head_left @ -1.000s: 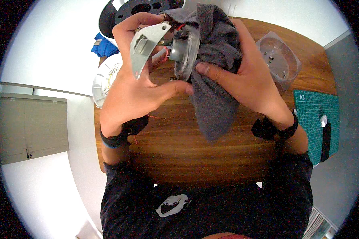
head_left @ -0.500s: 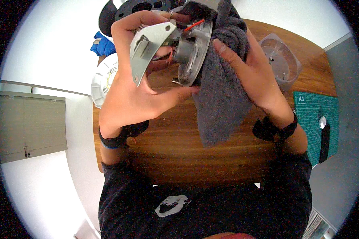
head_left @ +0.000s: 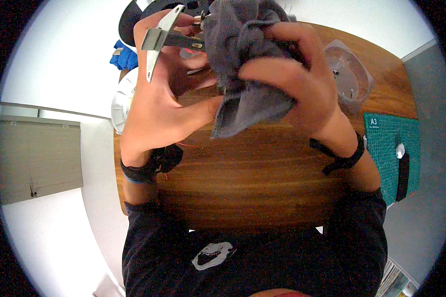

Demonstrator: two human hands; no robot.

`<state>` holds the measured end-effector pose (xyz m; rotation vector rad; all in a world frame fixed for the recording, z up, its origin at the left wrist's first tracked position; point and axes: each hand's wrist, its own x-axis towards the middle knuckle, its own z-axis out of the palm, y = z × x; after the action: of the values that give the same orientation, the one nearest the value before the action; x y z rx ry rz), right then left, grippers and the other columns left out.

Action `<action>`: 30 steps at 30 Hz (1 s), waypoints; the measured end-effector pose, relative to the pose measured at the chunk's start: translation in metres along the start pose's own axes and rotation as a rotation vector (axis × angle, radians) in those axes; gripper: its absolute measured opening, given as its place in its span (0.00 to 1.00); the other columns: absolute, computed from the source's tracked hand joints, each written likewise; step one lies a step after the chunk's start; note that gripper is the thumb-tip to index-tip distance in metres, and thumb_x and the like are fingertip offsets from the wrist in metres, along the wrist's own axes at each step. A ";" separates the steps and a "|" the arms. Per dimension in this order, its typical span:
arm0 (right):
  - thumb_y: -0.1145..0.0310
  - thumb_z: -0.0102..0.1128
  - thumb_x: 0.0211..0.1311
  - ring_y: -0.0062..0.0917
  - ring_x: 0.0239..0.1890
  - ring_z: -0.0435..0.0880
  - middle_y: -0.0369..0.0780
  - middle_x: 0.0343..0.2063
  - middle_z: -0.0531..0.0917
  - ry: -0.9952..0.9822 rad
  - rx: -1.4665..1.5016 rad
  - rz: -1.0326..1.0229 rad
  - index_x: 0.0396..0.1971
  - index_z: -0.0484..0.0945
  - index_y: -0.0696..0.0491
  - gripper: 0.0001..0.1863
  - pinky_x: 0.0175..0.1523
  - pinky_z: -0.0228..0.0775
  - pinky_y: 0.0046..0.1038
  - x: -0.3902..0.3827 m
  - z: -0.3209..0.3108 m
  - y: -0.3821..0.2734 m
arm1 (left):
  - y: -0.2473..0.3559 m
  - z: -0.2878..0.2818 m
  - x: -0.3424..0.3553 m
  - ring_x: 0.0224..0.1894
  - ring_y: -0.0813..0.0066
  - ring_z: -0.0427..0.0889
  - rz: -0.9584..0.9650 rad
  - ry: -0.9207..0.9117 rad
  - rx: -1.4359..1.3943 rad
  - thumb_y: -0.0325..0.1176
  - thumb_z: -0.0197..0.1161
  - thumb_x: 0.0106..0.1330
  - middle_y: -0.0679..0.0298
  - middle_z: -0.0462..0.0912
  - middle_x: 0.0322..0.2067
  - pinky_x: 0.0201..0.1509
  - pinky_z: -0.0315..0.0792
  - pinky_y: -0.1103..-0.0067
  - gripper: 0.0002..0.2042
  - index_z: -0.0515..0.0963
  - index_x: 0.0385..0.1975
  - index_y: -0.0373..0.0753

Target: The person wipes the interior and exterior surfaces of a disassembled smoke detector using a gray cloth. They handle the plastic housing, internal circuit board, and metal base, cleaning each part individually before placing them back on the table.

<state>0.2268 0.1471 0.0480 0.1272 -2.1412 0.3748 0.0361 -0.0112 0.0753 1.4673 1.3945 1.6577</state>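
My left hand (head_left: 166, 111) is closed around a device with a curved, light metal bracket (head_left: 157, 44) and a dark stem (head_left: 186, 41). The bracket stands out on the left, between thumb and fingers. A crumpled grey cloth (head_left: 235, 49) covers the device's right side, so its round clear part is hidden. My right hand (head_left: 305, 91) grips that cloth and presses it against the device, fingers bent over the fabric. One corner of the cloth hangs below the hands. Both hands are raised above the wooden table (head_left: 252, 173).
At the far left are a black round part (head_left: 156, 14), a blue cloth (head_left: 124, 57) and a white round vented part (head_left: 123, 101). To the right, a clear plastic container (head_left: 364, 84) holds small pieces. A green cutting mat (head_left: 381, 158) bears a black strip (head_left: 404, 178).
My right hand has swung the cloth up and left over the device, hiding its clear round part. The bracket has turned more edge-on and shifted slightly left in my left hand.
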 end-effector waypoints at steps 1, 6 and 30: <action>0.73 0.87 0.46 0.41 0.58 0.83 0.46 0.57 0.81 0.035 -0.004 0.011 0.59 0.80 0.54 0.37 0.63 0.77 0.38 0.000 0.002 0.005 | 0.001 -0.003 0.000 0.70 0.58 0.78 0.022 -0.018 0.069 0.23 0.87 0.47 0.50 0.70 0.71 0.69 0.81 0.64 0.54 0.55 0.72 0.44; 0.70 0.76 0.70 0.25 0.61 0.83 0.41 0.60 0.85 0.070 0.592 0.731 0.69 0.73 0.57 0.32 0.67 0.77 0.32 -0.012 0.010 0.002 | 0.001 0.005 -0.002 0.68 0.58 0.80 0.084 -0.047 0.110 0.18 0.84 0.47 0.49 0.71 0.70 0.69 0.81 0.63 0.53 0.55 0.72 0.44; 0.72 0.75 0.63 0.43 0.59 0.88 0.52 0.51 0.86 -0.260 -0.246 0.780 0.62 0.75 0.57 0.29 0.62 0.78 0.37 0.057 -0.051 -0.050 | 0.001 -0.001 0.004 0.68 0.55 0.80 -0.126 -0.038 -0.054 0.20 0.80 0.56 0.48 0.75 0.69 0.72 0.78 0.60 0.47 0.58 0.74 0.42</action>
<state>0.2471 0.1183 0.1327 -0.8622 -2.4061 0.5519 0.0340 -0.0089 0.0777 1.3457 1.3818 1.5696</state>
